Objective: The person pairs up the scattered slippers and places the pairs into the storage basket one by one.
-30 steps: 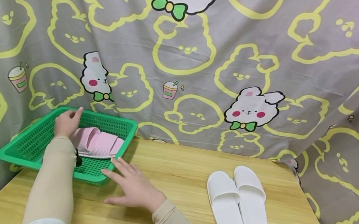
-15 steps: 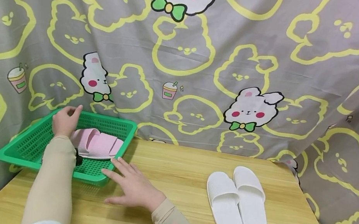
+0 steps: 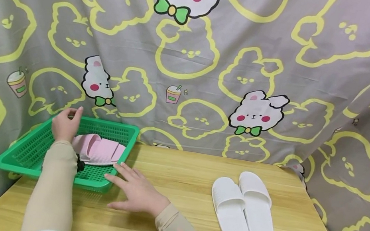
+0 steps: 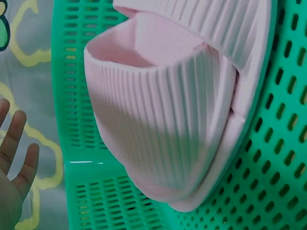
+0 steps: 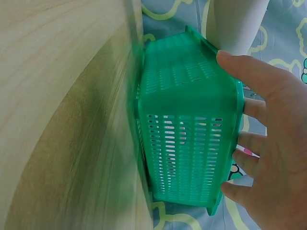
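Observation:
Over the left part of a green plastic basket (image 3: 97, 185) is my left hand (image 3: 65, 125), fingers loosely bent and holding nothing. In the left wrist view, the fingers of that hand (image 4: 14, 163) show at the left edge, apart from the slippers. A pair of pink ribbed slippers (image 3: 103, 152) lies inside the basket, one overlapping the other in the left wrist view (image 4: 144, 105). My right hand (image 3: 138, 193) is spread, its fingertips right at the basket's near right corner. In the right wrist view, the thumb and fingers of the hand (image 5: 278, 139) reach along the basket's rim (image 5: 238, 110).
A pair of white slippers (image 3: 243, 213) lies side by side on the right part of the wooden table (image 3: 169, 165). Behind and beside the table hangs a grey curtain (image 3: 193, 60) with cartoon animals. My left forearm (image 3: 55, 188) crosses the basket's near rim.
My left hand has risen slightly and shifted a little left over the basket. The right hand and both pairs of slippers stay in place, while the head view drifts slightly.

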A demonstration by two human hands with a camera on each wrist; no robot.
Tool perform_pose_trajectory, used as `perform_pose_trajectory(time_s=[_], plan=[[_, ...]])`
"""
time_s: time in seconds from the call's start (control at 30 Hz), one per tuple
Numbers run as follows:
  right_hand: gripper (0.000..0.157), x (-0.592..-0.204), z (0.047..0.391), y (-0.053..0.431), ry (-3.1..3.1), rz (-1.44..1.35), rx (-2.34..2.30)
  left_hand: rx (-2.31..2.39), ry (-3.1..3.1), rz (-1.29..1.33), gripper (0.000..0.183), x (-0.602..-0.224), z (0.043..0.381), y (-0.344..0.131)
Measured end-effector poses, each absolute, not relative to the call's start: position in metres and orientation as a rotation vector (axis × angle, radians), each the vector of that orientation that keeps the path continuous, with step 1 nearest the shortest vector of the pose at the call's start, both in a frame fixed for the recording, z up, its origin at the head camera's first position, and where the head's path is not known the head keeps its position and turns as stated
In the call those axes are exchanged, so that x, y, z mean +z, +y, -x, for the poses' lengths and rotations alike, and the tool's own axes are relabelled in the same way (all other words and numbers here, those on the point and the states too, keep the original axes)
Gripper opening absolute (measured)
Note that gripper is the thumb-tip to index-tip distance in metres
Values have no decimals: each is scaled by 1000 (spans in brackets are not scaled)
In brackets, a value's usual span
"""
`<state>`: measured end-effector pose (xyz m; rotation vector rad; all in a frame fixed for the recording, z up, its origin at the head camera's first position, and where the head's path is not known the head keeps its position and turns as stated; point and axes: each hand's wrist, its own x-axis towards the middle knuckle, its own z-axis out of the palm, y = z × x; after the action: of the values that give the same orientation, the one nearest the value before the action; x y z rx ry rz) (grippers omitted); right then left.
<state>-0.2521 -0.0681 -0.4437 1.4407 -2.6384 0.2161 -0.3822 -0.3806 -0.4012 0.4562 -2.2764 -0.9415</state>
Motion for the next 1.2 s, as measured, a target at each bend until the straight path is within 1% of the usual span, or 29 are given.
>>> perform_pose_trajectory(time_s=[0.57, 0.87, 1.2], plan=[[81, -443, 253, -69, -2634, -1460, 219, -897, -2229, -344, 66, -387, 379, -367], [80, -442, 253, -68, -2638, -1475, 246, -836, -2322, -251, 61, -379, 376, -359], [80, -442, 254, -68, -2637, -1449, 229, -784, -2446, -165, 67, -366, 371, -354]])
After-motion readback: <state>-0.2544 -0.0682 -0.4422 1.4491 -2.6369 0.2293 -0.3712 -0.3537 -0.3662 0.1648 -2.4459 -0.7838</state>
